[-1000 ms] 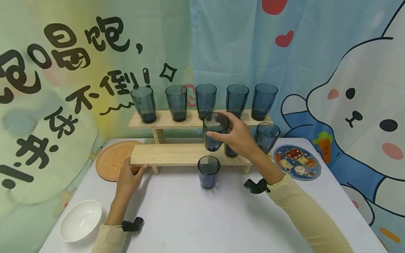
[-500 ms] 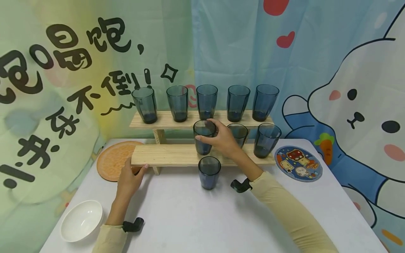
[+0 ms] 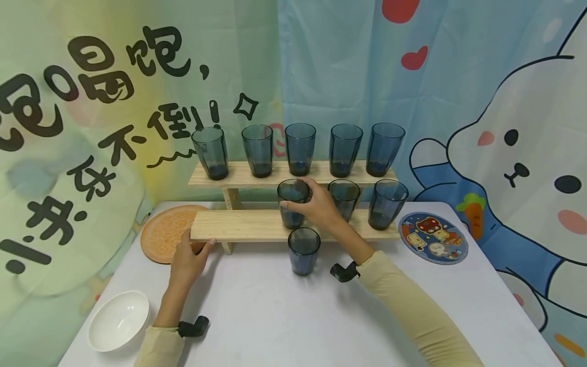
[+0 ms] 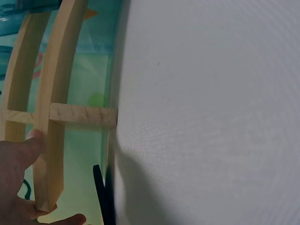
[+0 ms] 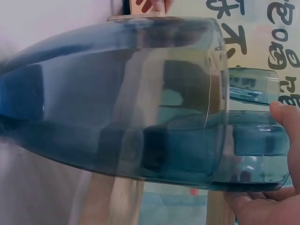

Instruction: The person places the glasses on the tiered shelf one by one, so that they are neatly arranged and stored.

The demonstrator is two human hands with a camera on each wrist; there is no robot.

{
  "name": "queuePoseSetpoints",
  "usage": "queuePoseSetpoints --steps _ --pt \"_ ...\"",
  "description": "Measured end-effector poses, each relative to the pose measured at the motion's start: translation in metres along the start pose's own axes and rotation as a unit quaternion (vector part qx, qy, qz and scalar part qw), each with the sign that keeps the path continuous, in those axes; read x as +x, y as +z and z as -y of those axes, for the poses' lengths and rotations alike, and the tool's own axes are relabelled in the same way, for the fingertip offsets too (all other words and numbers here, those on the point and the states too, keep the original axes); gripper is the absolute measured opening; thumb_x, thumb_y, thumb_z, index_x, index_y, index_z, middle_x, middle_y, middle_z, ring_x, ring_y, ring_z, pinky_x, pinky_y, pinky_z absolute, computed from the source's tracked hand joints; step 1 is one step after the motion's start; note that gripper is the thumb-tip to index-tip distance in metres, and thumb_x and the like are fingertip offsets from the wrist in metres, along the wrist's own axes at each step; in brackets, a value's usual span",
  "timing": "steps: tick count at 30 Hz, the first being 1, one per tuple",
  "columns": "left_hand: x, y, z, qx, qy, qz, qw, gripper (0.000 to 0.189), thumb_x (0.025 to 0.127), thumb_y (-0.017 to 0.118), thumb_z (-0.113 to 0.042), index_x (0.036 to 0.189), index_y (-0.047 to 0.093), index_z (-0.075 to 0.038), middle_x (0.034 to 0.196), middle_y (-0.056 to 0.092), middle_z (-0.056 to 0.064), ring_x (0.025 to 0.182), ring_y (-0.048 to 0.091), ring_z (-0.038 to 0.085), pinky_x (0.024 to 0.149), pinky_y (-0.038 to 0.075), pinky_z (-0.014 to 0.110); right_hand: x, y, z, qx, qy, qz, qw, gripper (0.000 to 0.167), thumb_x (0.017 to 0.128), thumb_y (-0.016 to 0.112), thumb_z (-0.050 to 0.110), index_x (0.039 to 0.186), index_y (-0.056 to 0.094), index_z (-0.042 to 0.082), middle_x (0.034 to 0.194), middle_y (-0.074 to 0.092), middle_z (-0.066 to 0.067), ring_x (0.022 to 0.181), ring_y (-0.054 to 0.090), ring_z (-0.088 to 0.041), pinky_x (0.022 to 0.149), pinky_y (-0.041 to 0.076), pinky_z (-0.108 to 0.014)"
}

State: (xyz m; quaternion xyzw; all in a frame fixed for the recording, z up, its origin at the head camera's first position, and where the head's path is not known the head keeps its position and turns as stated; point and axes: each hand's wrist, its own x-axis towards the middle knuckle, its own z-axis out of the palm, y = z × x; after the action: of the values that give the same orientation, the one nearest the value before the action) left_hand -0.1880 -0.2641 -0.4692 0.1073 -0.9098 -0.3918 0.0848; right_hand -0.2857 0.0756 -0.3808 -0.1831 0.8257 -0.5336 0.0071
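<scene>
My right hand (image 3: 321,205) holds a blue-tinted drinking glass (image 3: 291,220) upright at the lower step of the wooden shelf (image 3: 238,224), its thumb across the near side. Two similar glasses, a near one (image 3: 343,196) and a far one (image 3: 387,204), stand to its right on that step. My left hand (image 3: 189,262) grips the step's left end; in the left wrist view its thumb (image 4: 32,145) lies against the board. Another glass (image 3: 304,255) stands on the white table before the shelf and looms large in the right wrist view.
Several matching glasses, one at the left end (image 3: 211,155), line the upper step. An orange round mat (image 3: 160,234) lies left of the shelf, a blue patterned mat (image 3: 433,238) right. A white bowl (image 3: 118,321) sits at the table's front left. A printed curtain (image 3: 321,61) hangs behind.
My right hand has carried the glass leftward and down to the lower step, uncovering the glass to its right. My left hand has stayed at the shelf's end.
</scene>
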Motion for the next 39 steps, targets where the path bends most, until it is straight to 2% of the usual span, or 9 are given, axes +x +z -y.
queuePoseSetpoints --steps 7,17,21,24,28,33,39 --pt "0.001 0.002 0.002 0.002 -0.002 0.003 1.0 0.081 0.106 0.065 -0.038 0.161 0.026 0.008 0.155 0.043 0.038 0.147 0.039 0.053 0.119 0.032 0.066 0.001 0.001 -0.002 0.005 0.005 -0.002 1.0 0.088 0.09 0.085 0.041 0.161 0.041 0.011 0.14 0.062 -0.015 0.116 0.069 -0.031 0.093 0.058 -0.048" --pt "0.001 0.003 0.003 0.008 -0.004 -0.002 1.0 0.081 0.106 0.065 -0.038 0.16 0.026 0.008 0.154 0.042 0.04 0.145 0.04 0.056 0.117 0.033 0.068 0.002 0.002 -0.004 0.003 0.011 0.006 0.9999 0.09 0.092 0.083 0.041 0.163 0.037 0.011 0.148 0.055 -0.016 0.125 0.064 -0.032 0.099 0.055 -0.05" --pt "0.002 0.004 0.004 0.01 -0.003 -0.008 0.9999 0.081 0.105 0.066 -0.038 0.16 0.027 0.008 0.154 0.043 0.04 0.145 0.041 0.056 0.117 0.033 0.068 0.002 0.003 -0.005 0.006 0.013 0.013 0.9998 0.093 0.093 0.081 0.043 0.165 0.032 0.012 0.156 0.048 -0.016 0.134 0.058 -0.034 0.104 0.052 -0.054" --pt "0.002 0.003 0.004 0.008 0.0 -0.011 0.9999 0.081 0.105 0.066 -0.038 0.159 0.028 0.008 0.153 0.044 0.04 0.144 0.042 0.056 0.117 0.034 0.068 0.001 0.003 -0.005 -0.003 0.021 0.014 0.9997 0.098 0.092 0.081 0.048 0.167 0.027 0.016 0.165 0.038 -0.015 0.145 0.047 -0.037 0.111 0.046 -0.059" --pt "0.003 0.003 0.003 0.004 0.007 -0.011 0.9999 0.081 0.105 0.066 -0.038 0.159 0.028 0.008 0.152 0.045 0.039 0.144 0.042 0.055 0.117 0.034 0.067 -0.002 0.002 -0.003 -0.022 0.031 0.007 0.9992 0.106 0.089 0.081 0.055 0.168 0.021 0.02 0.171 0.029 -0.014 0.153 0.037 -0.041 0.116 0.04 -0.064" --pt "0.003 0.003 0.004 0.004 0.009 -0.008 0.9999 0.082 0.105 0.066 -0.039 0.159 0.027 0.01 0.153 0.044 0.04 0.145 0.042 0.055 0.117 0.035 0.067 -0.006 0.003 -0.001 -0.045 0.038 -0.002 0.9982 0.111 0.087 0.081 0.06 0.169 0.018 0.019 0.172 0.028 -0.014 0.154 0.036 -0.04 0.116 0.04 -0.064" --pt "0.003 0.002 0.005 0.0 0.006 0.003 1.0 0.084 0.106 0.064 -0.041 0.161 0.023 0.009 0.155 0.042 0.039 0.147 0.039 0.054 0.118 0.033 0.067 -0.014 0.003 0.002 -0.058 0.039 -0.012 0.9975 0.111 0.089 0.08 0.058 0.17 0.015 0.016 0.173 0.026 -0.015 0.155 0.036 -0.04 0.116 0.04 -0.064"
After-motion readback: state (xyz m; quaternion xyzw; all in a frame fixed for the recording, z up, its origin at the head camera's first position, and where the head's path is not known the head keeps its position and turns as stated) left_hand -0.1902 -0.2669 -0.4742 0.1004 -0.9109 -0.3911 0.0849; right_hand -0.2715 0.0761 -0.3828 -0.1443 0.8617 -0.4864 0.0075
